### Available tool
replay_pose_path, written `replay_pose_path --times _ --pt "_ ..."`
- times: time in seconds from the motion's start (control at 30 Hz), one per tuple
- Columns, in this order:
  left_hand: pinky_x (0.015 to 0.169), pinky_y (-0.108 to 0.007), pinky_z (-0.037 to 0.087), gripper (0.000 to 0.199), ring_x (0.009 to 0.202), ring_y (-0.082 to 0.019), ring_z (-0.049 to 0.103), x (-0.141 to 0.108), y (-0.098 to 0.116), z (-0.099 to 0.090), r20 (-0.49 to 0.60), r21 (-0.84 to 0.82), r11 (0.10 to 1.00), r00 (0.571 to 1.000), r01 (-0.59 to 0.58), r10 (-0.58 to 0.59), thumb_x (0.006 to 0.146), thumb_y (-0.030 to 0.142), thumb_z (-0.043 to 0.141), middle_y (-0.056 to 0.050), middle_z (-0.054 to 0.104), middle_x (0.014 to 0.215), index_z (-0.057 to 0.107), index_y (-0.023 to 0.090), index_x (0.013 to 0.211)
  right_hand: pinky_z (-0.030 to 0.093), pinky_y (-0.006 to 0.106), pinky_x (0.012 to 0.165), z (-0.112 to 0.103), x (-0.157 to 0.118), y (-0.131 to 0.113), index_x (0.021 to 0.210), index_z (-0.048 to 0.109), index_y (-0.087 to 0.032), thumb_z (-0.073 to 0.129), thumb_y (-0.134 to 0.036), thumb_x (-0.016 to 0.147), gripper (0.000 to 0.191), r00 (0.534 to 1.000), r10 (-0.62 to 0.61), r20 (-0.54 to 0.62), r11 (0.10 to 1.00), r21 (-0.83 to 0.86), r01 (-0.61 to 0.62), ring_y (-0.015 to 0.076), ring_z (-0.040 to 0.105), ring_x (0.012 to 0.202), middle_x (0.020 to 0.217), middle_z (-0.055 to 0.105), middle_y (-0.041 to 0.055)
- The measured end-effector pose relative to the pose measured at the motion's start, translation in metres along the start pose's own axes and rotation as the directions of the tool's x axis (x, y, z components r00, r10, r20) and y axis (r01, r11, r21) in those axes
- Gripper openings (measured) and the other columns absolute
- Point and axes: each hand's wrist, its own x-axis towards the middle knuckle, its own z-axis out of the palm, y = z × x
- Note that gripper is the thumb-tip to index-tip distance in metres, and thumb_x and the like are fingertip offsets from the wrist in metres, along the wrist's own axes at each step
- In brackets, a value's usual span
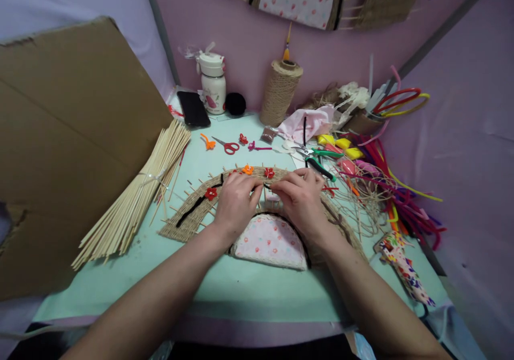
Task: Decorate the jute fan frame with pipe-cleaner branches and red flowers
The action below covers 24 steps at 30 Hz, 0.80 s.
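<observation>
A half-round woven twine fan [182,230] lies on the table, with thin sticks poking out along its arched edge. Both hands work at the inner edge of its arch. My left hand [237,196] pinches one end of a short black pipe cleaner [267,186]; the fingers of my right hand [300,191] close on its other end. Red flowers [211,193] and an orange flower [248,170] sit on the weave. A longer black strip [190,211] runs along the fan's left side. Below my hands is the flower-print cloth half-circle [271,242]. My fingers partly cover the arch.
Left stand a cardboard sheet [80,135] and a bundle of sticks [132,194]. Behind the fan lie red scissors [230,147] and green-handled pliers [321,156]. A twine cone [281,92] and white bottle [213,84] stand farther back. Coloured pipe cleaners [401,194] crowd the right, near a glue gun [405,269].
</observation>
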Motion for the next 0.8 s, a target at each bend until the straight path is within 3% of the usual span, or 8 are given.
replay_pose_path --times 0.53,0.8 --pt "0.081 -0.037 0.042 0.013 0.087 -0.022 0.058 0.0012 0.0026 -0.0026 0.060 0.089 0.995 0.997 0.042 -0.048 0.090 0.022 0.058 -0.004 0.070 0.083 0.066 0.019 0.081 0.025 0.040 0.081 0.0026 -0.0049 0.0013 0.091 0.073 -0.027 0.058 -0.029 0.094 0.015 0.998 0.052 0.037 0.996 0.077 -0.055 0.0234 0.049 0.097 0.087 0.071 0.0035" --pt "0.081 -0.037 0.042 0.012 0.086 -0.022 0.058 0.0016 0.0038 -0.0041 0.085 0.092 0.995 0.995 0.048 -0.056 0.090 0.023 0.059 -0.003 0.070 0.084 0.066 0.019 0.082 0.024 0.039 0.082 -0.0003 -0.0028 0.0052 0.086 0.073 -0.027 0.059 -0.026 0.093 0.015 0.997 0.018 0.078 0.998 0.055 -0.022 0.0229 0.049 0.097 0.086 0.069 0.0025"
